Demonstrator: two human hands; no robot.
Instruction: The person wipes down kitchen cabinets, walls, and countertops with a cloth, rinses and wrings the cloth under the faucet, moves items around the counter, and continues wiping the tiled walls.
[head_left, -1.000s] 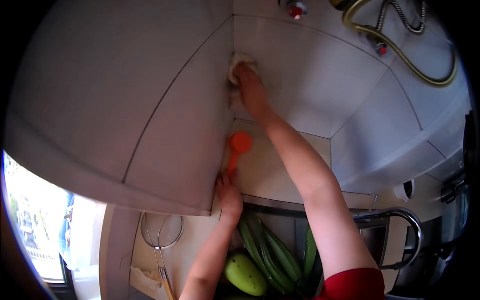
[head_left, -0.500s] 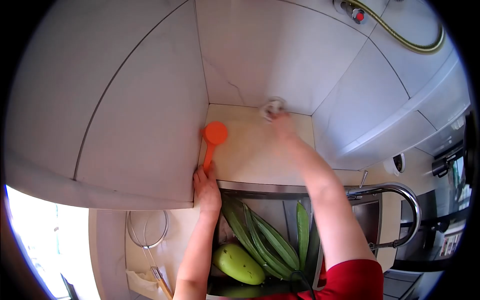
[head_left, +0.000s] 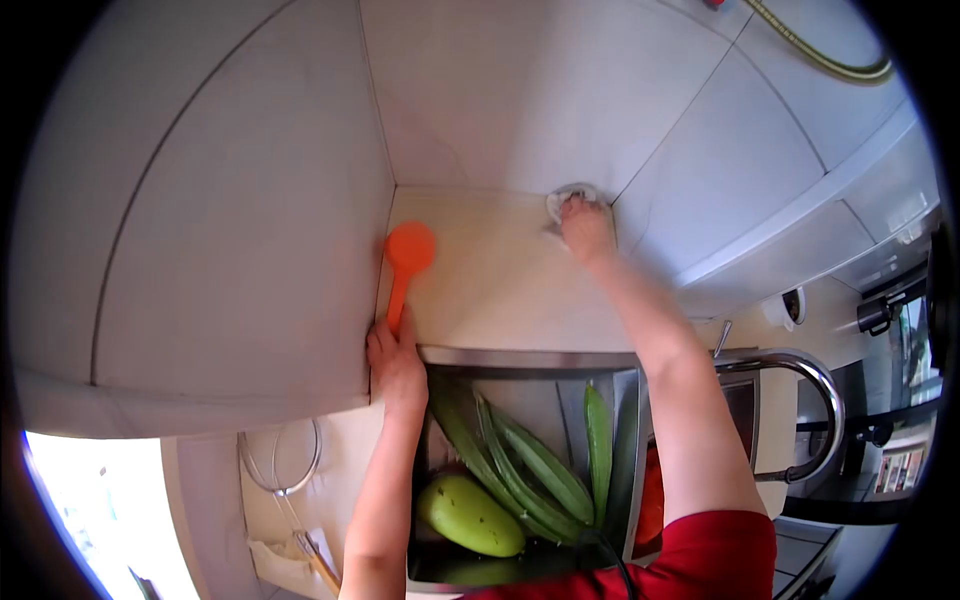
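My right hand (head_left: pixel 588 226) is closed on a whitish cloth (head_left: pixel 568 197), pressed to the back of the beige counter (head_left: pixel 480 270) near the right corner of the tiled wall. At the counter's left side my left hand (head_left: pixel 397 362) grips the handle of an orange scoop (head_left: pixel 411 250), its round head pointing away from me. Below both arms, the sink (head_left: pixel 530 357) holds several long green ridged gourds (head_left: pixel 540 468) and a fat light-green gourd (head_left: pixel 470 515).
A curved faucet (head_left: pixel 825 390) arches at the right. A wire strainer (head_left: pixel 282 490) lies at the lower left beside a crumpled cloth (head_left: pixel 278 556). A white cup (head_left: pixel 784 309) stands at the right. Tall tiled walls (head_left: pixel 240 230) enclose the corner.
My right hand has come down from the wall with the cloth and moved right along the counter's back edge. The left hand still holds the scoop. The view has tilted down.
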